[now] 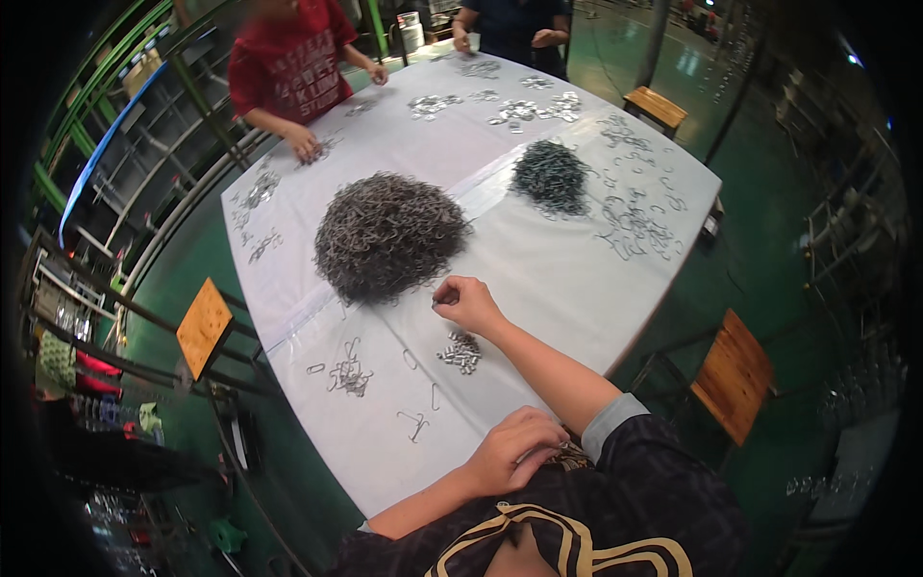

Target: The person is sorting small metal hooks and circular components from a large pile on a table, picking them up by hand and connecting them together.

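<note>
My right hand (468, 305) reaches over the white table, fingers pinched around something small and dark that I cannot make out. Just beyond it rises a large heap of dark grey bent metal hooks (389, 231). Below the hand lies a small pile of short silver metal pieces (461, 354). My left hand (519, 448) is curled at the near table edge, close to my body; what its fingers hold, if anything, is hidden. To the left, a cluster of thin wire hooks (349, 377) lies with a few loose ones (414, 423) nearer me.
A dark greenish hook pile (551, 178) and scattered hooks (639, 207) lie to the right on the white table (577, 279). Silver pieces (435, 106) lie in groups at the far side, where two people work. Wooden stools (205, 327) stand around.
</note>
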